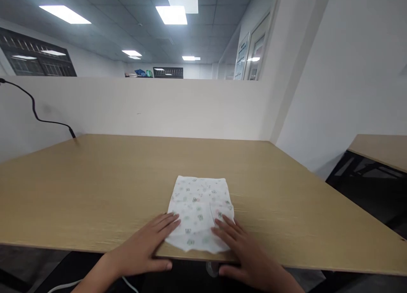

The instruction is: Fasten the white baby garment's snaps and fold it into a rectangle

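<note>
A white cloth (197, 216) with small green and grey printed figures lies flat near the front edge of the wooden table (111, 182). A crease or fold line runs down its right half, and its near edge is wavy. My left hand (148, 244) rests with outstretched fingers on the cloth's left edge, thumb off the table's front edge. On the cloth's near right part lie the spread fingers of my right hand (243, 250), its thumb also below the table edge. Neither hand grasps anything.
A white partition (178, 108) stands behind the table, and a white wall (343, 72) rises at the right. A black cable (47, 121) bends down to the table's far left corner. Another table (381, 149) is at the right. Pale cords hang below the front edge.
</note>
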`<state>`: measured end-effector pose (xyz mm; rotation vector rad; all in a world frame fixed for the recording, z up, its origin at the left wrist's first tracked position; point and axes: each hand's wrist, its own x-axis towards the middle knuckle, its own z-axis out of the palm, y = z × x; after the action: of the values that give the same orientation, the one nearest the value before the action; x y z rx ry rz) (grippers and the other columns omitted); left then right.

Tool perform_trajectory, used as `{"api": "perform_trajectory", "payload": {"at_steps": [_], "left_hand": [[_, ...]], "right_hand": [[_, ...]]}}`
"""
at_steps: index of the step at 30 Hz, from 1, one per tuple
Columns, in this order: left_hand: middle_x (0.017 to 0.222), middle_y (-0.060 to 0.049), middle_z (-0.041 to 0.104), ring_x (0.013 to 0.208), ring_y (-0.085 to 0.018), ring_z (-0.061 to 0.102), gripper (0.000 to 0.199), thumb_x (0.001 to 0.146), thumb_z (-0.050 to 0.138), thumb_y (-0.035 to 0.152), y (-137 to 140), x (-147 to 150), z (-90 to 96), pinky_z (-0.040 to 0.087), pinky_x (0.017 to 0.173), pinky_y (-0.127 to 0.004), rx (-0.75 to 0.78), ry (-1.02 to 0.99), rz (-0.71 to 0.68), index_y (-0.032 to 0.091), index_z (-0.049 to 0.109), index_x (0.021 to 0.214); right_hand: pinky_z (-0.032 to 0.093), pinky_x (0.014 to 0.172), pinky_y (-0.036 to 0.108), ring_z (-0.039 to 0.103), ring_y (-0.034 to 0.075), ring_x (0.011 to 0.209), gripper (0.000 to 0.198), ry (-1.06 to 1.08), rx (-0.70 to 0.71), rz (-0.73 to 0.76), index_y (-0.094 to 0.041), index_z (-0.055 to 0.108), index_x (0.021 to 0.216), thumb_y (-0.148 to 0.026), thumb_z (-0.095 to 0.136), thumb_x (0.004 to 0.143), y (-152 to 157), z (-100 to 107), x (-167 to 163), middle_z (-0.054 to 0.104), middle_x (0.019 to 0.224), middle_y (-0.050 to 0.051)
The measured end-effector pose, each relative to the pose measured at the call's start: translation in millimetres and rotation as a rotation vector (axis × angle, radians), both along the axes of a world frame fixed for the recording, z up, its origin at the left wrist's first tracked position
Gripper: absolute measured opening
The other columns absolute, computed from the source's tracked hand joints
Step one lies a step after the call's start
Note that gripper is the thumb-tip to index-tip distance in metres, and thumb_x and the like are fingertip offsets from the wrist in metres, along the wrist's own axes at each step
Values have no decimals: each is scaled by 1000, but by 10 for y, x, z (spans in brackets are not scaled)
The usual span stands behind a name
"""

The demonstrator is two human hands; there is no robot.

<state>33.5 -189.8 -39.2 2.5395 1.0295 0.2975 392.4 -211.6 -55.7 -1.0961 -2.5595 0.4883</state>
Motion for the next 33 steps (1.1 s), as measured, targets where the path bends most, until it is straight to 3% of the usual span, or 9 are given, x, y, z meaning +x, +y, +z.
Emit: {"api": "perform_trajectory", "payload": {"at_steps": [2, 4, 7, 11, 14, 18, 25, 30, 33], "left_hand": [[150, -7, 41, 135, -34, 40, 89, 79, 70, 53, -127, -90, -20, 34, 112, -49, 34, -10, -34, 39, 22, 152], [137, -7, 55, 125, -30, 50, 71, 88, 63, 36, -210, -141, -67, 42, 106, -44, 73, -44, -44, 41, 29, 150], [134, -6, 56, 125, -26, 49, 53, 93, 43, 15, -261, -148, -125, 42, 106, -43, 123, -104, -10, 40, 48, 139], [138, -2, 55, 131, -24, 46, 36, 95, 42, 20, -235, -101, -64, 22, 119, -48, 18, -180, -22, 34, 60, 122], [123, -4, 65, 121, -24, 55, 27, 97, 43, 31, -146, -30, 18, 27, 116, -46, -140, -340, 25, 29, 61, 117], [103, -10, 69, 102, -26, 61, 37, 91, 52, 53, 134, 183, 26, 49, 92, -37, -282, -703, 301, 20, 63, 102], [91, -5, 64, 81, -20, 62, 55, 78, 68, 55, 774, 449, -175, 51, 66, -27, -544, -1041, 602, 18, 48, 112], [118, -12, 57, 99, -23, 62, 74, 75, 75, 38, 895, 268, -275, 53, 81, -36, -550, -934, 565, 22, 29, 130], [136, -17, 44, 120, -28, 52, 76, 78, 70, 37, 835, 255, -191, 44, 101, -47, -266, -752, 523, 21, 25, 138]], "right_hand": [[29, 115, 53, 30, 33, 142, 78, 45, 17, 28, -34, 36, 149, -45, 70, 81, -141, -88, 64, 37, 152, 6], [37, 112, 50, 42, 31, 136, 69, 95, 40, 48, -36, 42, 146, -27, 67, 82, -227, -187, 127, 47, 146, 5], [45, 105, 46, 56, 26, 123, 58, 158, 46, 64, -39, 55, 135, -11, 55, 84, -264, -266, 186, 62, 132, 3], [48, 99, 43, 66, 23, 102, 38, 285, 12, 33, -36, 70, 111, -13, 50, 89, -206, -178, 186, 73, 108, 4], [52, 93, 41, 67, 25, 99, 20, 453, -51, -140, -30, 70, 104, -28, 55, 91, -74, -19, 149, 73, 104, 6], [56, 72, 36, 69, 26, 81, 30, 676, -185, -358, -22, 68, 89, -50, 59, 87, 294, 193, 29, 73, 87, 6], [54, 67, 35, 67, 26, 81, 45, 727, -281, -470, -19, 60, 88, -63, 57, 78, 1057, 74, -125, 71, 88, 9], [55, 73, 38, 66, 24, 82, 36, 566, -203, -502, -18, 57, 100, -48, 54, 81, 1220, -122, -52, 69, 92, 10], [49, 92, 46, 60, 30, 108, 47, 414, 45, -568, -15, 51, 124, -37, 52, 83, 1173, -87, -76, 62, 119, 17]]}}
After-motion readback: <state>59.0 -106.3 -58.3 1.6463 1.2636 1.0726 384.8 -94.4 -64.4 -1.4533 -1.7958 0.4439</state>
